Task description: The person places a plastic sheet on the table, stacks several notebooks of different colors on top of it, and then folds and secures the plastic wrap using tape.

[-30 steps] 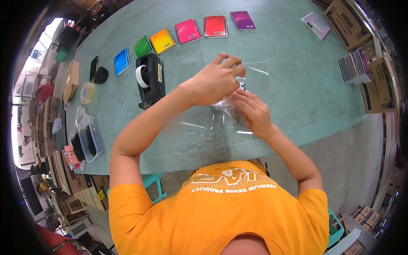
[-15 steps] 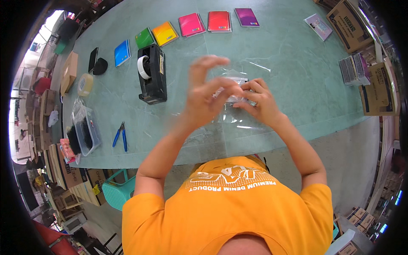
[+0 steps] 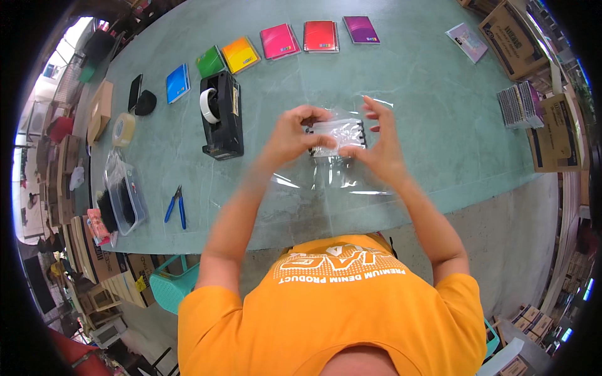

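Observation:
A small packet [image 3: 342, 135] in shiny clear plastic lies on the green table, with dark bits along its left and right edges. What is inside it is hard to make out through the glare. My left hand [image 3: 295, 135] is at its left side, thumb on the plastic and fingers curled by the upper left edge. On the other side, my right hand [image 3: 381, 144] has its fingers spread, with the thumb at the packet's lower right edge. Clear plastic film [image 3: 342, 178] lies around and below the packet.
A black tape dispenser [image 3: 232, 128] stands left of my hands, near blue-handled cutters [image 3: 176, 208]. Several coloured notebooks [image 3: 279, 41] are lined up along the far side. A clear plastic box [image 3: 135, 200] sits left; a notebook stack [image 3: 519, 106] and cartons [image 3: 557, 135] are right.
My left hand has come down from above the packet to its left side. My right hand's fingers have spread and lifted, leaving more of the packet in sight.

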